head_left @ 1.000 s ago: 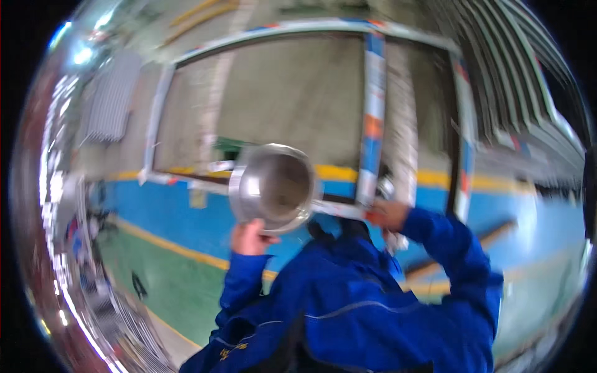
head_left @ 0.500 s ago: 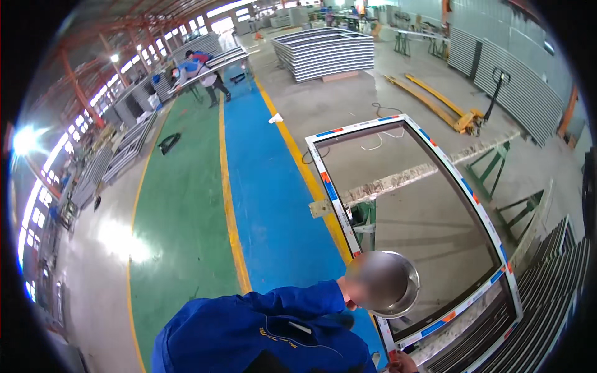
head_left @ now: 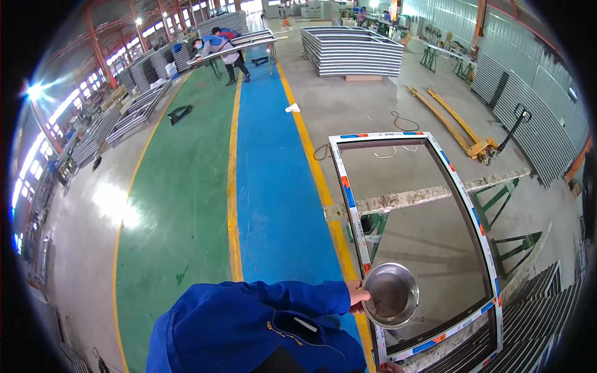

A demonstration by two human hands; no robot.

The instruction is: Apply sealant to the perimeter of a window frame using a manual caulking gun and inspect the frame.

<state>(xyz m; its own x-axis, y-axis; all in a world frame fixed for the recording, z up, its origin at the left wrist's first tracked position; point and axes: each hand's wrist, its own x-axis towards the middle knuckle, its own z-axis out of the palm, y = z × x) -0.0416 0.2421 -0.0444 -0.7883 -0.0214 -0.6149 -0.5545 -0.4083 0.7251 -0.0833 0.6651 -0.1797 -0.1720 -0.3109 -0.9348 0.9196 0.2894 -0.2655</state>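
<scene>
My left hand (head_left: pixel 357 296) is closed on the near-left rim of a round stainless steel bowl (head_left: pixel 410 299). The bowl is held over the lower left part of a large window frame (head_left: pixel 471 205). Its inside looks dull grey-brown; I cannot make out whether anything lies in it. White protective tape with red and blue patches covers the frame's faces. My right hand (head_left: pixel 392 368) shows only as a sliver at the lower edge, by the frame's near-left corner. Its fingers are mostly hidden. The blue sleeve (head_left: pixel 311 297) of my left arm reaches toward the bowl.
A paint-spattered beam (head_left: pixel 398 200) on green trestles (head_left: pixel 500 199) supports the frame. Dark profiles (head_left: pixel 541 317) are stacked at right. A yellow pallet jack (head_left: pixel 479 148) stands beyond, near stacked frames (head_left: pixel 351 53). People (head_left: pixel 227 50) work at a table far left.
My view has shifted, so the frame and distant floor sit differently in the picture. My left hand still holds the bowl, and less of my right hand shows at the lower edge.
</scene>
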